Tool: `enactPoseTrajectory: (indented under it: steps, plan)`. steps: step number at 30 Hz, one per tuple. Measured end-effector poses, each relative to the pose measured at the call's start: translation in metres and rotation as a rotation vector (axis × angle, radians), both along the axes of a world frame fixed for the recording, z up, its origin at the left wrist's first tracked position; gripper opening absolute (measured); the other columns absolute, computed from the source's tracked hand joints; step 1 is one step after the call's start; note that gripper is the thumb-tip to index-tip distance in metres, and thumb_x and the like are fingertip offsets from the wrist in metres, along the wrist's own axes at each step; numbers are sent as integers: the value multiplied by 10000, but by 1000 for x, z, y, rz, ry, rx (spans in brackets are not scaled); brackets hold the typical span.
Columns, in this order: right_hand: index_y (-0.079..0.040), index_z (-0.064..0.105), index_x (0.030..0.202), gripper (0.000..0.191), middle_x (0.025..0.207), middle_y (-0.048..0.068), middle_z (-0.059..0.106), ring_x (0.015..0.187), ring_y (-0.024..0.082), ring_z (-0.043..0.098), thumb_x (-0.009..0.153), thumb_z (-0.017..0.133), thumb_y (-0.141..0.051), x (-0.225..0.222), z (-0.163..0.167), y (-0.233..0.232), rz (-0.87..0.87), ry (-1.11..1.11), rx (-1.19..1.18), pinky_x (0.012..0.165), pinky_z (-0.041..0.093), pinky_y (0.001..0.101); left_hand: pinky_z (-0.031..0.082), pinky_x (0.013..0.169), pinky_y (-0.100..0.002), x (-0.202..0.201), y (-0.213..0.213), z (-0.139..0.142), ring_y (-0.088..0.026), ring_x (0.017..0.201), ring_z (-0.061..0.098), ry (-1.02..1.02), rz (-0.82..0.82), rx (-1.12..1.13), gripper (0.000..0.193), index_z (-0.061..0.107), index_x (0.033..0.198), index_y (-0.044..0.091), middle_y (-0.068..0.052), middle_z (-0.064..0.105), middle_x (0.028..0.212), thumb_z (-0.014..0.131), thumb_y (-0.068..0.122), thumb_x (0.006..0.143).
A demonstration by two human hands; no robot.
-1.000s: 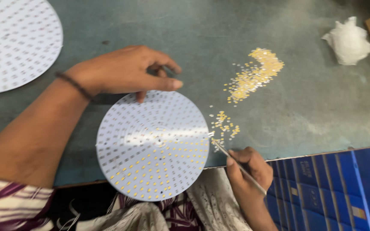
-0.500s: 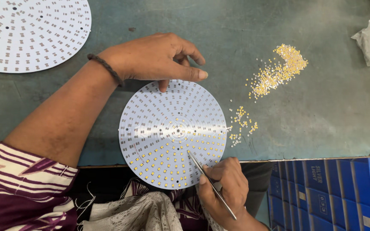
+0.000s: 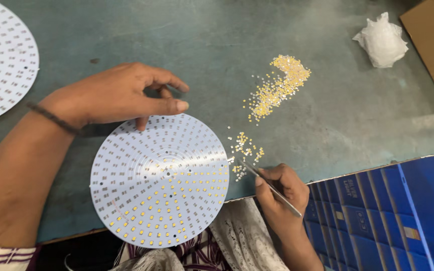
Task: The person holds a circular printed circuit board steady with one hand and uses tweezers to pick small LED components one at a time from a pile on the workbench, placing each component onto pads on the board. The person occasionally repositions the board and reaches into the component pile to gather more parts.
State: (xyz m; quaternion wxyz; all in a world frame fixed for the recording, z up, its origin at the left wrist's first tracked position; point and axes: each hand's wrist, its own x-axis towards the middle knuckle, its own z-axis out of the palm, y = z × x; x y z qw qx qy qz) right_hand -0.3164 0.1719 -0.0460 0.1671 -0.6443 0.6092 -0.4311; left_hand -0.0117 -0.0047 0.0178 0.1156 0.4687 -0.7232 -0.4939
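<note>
Nearest: right hand (image 3: pixel 280 193) pinches steel tweezers (image 3: pixel 269 186), fingers closed on the shaft, tip at the small scatter of yellow LED chips (image 3: pixel 244 145) just right of the round white LED board (image 3: pixel 160 179). The board's near half is populated with chips; its far half shows bare pads. Step in hand, as judged: picking one chip from the scatter. Next move calls for carrying it to an empty pad. Left hand (image 3: pixel 121 95) rests fingertips on the board's far edge, fingers loosely curled, gripping nothing. Farther right: larger chip pile (image 3: pixel 277 88).
</note>
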Motion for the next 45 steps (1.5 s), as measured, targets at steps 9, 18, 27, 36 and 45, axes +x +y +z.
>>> enactPoseTrajectory:
  steps: [9, 18, 27, 36, 45]
  plan:
    - [6, 658, 871, 155, 791, 67, 681, 683, 116, 612, 811, 793, -40, 4, 8, -6, 124, 130, -86, 616, 456, 249, 547, 483, -332, 3, 1, -5, -166, 499, 643, 14, 30, 46, 639, 689, 1312, 120, -64, 747, 1042, 751, 508, 808]
    - [15, 649, 853, 152, 806, 74, 711, 632, 116, 601, 817, 787, -38, 3, 8, -5, 24, 94, -50, 582, 459, 241, 550, 472, -331, 2, 2, -5, -165, 493, 644, 18, 48, 72, 645, 686, 1315, 128, -65, 753, 1052, 757, 512, 802]
    - [17, 668, 865, 135, 784, 72, 695, 640, 115, 600, 824, 782, -43, 1, 8, -6, 22, 88, -42, 590, 454, 240, 566, 470, -331, 1, 1, -5, -170, 485, 655, 23, 32, 39, 661, 691, 1310, 125, -61, 759, 1055, 760, 527, 789]
    - [22, 679, 892, 124, 807, 77, 704, 680, 104, 628, 857, 777, -45, -1, 5, -2, 27, 132, -84, 632, 476, 229, 557, 466, -340, -2, -2, -3, -165, 479, 642, 36, 0, 22, 630, 687, 1294, 110, -52, 812, 959, 749, 495, 800]
    - [23, 713, 936, 114, 803, 27, 693, 643, 42, 561, 867, 773, -45, -18, 1, -3, 15, 32, 22, 580, 424, 195, 546, 488, -325, -6, 1, 4, -175, 468, 640, -9, 41, 8, 649, 688, 1304, 143, -32, 796, 965, 746, 512, 772]
